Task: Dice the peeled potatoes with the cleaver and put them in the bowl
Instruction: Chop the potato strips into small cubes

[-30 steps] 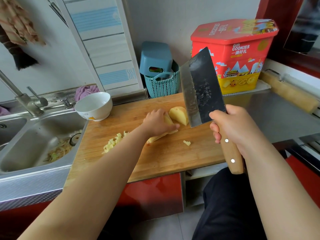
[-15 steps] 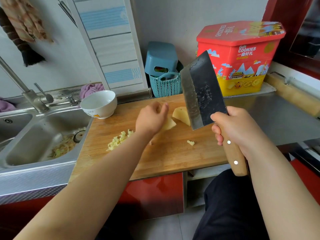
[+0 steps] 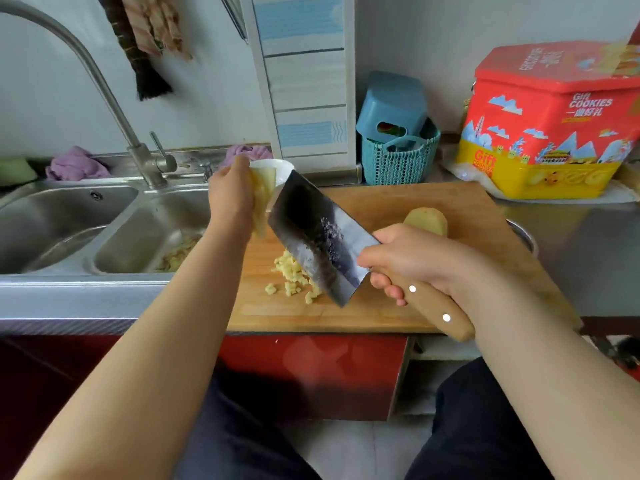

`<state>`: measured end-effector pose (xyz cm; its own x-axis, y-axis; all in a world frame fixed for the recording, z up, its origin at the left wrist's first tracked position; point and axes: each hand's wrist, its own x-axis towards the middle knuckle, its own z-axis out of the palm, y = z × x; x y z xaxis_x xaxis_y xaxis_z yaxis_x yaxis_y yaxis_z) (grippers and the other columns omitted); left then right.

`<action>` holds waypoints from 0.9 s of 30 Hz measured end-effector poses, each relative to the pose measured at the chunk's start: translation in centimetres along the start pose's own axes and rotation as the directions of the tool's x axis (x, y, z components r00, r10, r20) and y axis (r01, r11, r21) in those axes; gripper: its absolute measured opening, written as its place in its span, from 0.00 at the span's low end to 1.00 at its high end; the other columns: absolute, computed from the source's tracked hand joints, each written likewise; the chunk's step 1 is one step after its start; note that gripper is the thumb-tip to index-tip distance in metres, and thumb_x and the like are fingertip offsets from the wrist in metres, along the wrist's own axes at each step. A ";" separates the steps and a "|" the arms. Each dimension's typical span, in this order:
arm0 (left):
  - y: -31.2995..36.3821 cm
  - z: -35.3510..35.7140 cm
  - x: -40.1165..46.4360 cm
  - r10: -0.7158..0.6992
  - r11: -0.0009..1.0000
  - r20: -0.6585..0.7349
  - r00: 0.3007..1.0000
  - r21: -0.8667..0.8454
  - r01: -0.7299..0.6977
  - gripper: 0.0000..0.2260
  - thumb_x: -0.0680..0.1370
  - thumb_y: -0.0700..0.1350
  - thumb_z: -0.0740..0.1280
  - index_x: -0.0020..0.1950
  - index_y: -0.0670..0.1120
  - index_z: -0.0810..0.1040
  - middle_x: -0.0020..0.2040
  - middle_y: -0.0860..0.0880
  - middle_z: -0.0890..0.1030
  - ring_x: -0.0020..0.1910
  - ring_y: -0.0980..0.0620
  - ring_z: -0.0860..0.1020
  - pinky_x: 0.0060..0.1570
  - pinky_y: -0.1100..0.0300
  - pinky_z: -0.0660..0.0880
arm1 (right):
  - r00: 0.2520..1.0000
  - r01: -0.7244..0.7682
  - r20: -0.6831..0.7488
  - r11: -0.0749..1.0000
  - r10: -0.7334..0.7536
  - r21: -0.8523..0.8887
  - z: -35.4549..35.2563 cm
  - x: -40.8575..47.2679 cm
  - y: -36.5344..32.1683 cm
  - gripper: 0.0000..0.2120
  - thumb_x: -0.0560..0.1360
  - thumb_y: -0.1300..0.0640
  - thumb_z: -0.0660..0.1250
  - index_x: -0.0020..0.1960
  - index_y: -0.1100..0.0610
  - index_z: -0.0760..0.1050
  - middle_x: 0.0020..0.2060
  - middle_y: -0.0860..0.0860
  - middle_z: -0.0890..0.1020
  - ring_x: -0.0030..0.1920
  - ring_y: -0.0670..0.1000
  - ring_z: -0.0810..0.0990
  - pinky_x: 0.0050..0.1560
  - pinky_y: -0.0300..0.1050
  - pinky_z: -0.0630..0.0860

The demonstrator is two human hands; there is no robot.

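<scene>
My right hand (image 3: 412, 261) is wrapped tight round the wooden handle of the cleaver (image 3: 318, 237), blade raised and tilted over the diced potato (image 3: 294, 275), while my left hand (image 3: 230, 199) grips a cut potato piece (image 3: 263, 192) lifted off the cutting board (image 3: 415, 209), in front of the white bowl (image 3: 277, 168). Another potato chunk (image 3: 426, 220) waits behind my right hand. I'd set the piece flat-side down first, curl my fingertips back, then cut even strips.

diced potato (image 3: 294, 277) on cutting board (image 3: 433, 206), sink (image 3: 114, 237) left
</scene>
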<state>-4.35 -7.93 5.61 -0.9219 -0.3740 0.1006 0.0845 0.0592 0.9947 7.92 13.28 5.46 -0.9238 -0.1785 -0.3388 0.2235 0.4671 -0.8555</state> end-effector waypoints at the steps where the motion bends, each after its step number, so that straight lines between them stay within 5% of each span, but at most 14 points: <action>1: -0.1 -0.6 0.1 -0.004 1.000 -0.019 1.000 -0.008 0.003 0.13 0.77 0.50 0.62 0.33 0.49 0.70 0.31 0.51 0.70 0.36 0.50 0.69 0.38 0.58 0.67 | 1.000 0.006 0.029 1.000 -0.005 -0.023 0.7 0.4 -0.5 0.07 0.76 0.61 0.62 0.39 0.56 0.69 0.26 0.52 0.73 0.22 0.49 0.70 0.26 0.41 0.71; 7: -0.2 -2.4 -0.1 0.005 0.998 -0.063 0.998 -0.056 -0.009 0.14 0.78 0.49 0.62 0.33 0.49 0.67 0.28 0.54 0.67 0.30 0.54 0.66 0.35 0.59 0.65 | 0.988 0.000 0.151 0.995 0.015 -0.102 3.8 2.3 -2.3 0.03 0.76 0.60 0.61 0.45 0.59 0.72 0.27 0.53 0.74 0.23 0.49 0.70 0.28 0.41 0.72; 12: -0.6 -2.7 -0.3 0.028 0.998 -0.053 0.998 -0.050 -0.031 0.16 0.78 0.46 0.60 0.31 0.50 0.61 0.27 0.54 0.62 0.28 0.54 0.61 0.32 0.58 0.60 | 0.984 -0.021 0.171 0.991 0.043 -0.132 5.0 2.9 -2.6 0.09 0.76 0.61 0.61 0.54 0.63 0.73 0.28 0.54 0.73 0.23 0.49 0.70 0.26 0.40 0.72; 27: -1.7 -3.1 -0.1 0.029 1.000 -0.072 0.997 0.014 -0.028 0.13 0.76 0.48 0.60 0.32 0.48 0.63 0.31 0.50 0.64 0.35 0.50 0.63 0.37 0.56 0.61 | 0.989 -0.050 0.123 0.975 0.078 -0.216 3.9 2.5 -2.1 0.08 0.78 0.61 0.59 0.54 0.61 0.73 0.29 0.53 0.74 0.23 0.48 0.70 0.26 0.41 0.72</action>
<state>-3.22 -10.85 4.00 -0.8896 -0.4375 0.1309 0.1053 0.0823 0.9910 6.35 8.51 4.87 -0.8583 -0.2467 -0.4500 0.1967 0.6517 -0.7325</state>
